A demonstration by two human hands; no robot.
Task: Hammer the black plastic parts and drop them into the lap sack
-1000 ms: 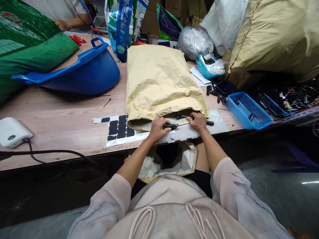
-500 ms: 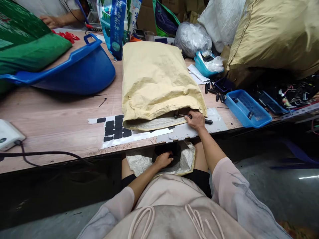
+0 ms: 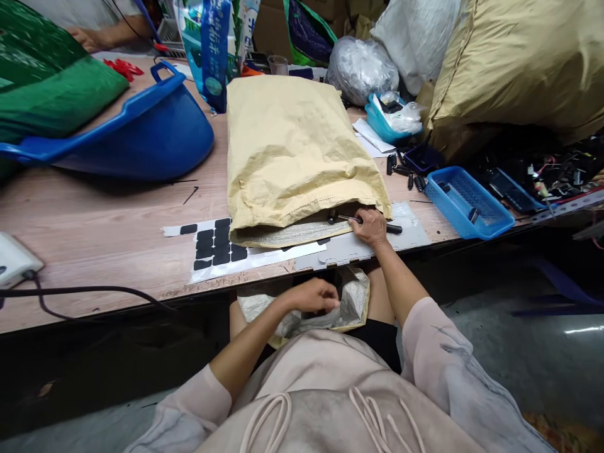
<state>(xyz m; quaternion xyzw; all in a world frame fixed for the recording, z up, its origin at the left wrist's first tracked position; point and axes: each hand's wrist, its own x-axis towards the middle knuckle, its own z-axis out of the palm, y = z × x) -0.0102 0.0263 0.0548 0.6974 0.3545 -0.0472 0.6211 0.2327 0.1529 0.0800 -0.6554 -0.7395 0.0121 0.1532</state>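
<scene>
A thin black stick with a metal shaft and a knob at one end point(image 3: 394, 229) passes through my right hand point(image 3: 370, 226), whose fingers are wrapped round it. That hand rests at the open mouth of a cream woven sack point(image 3: 302, 138) lying on the table; the knob end shows in the opening. Below the table edge, my left hand point(image 3: 315, 296) hovers over a second, open sack point(image 3: 355, 297) on my lap. Its fingers are curled, and whatever they may hold is hidden. Under the cream sack's mouth lies a white sheet with black rounded stickers point(image 3: 221, 242).
At left are a blue scoop-shaped basin point(image 3: 141, 141), a green sack point(image 3: 70, 94) and a white power box point(image 3: 16, 259) with a cable. Small black parts point(image 3: 410, 179) lie beside a blue basket point(image 3: 467, 204) at right. Another person's hand point(image 3: 85, 39) shows far left.
My left hand has risen out of the lap sack's opening and moved slightly right, its fingers curled. My right hand keeps its grip on the stick in the same place.
</scene>
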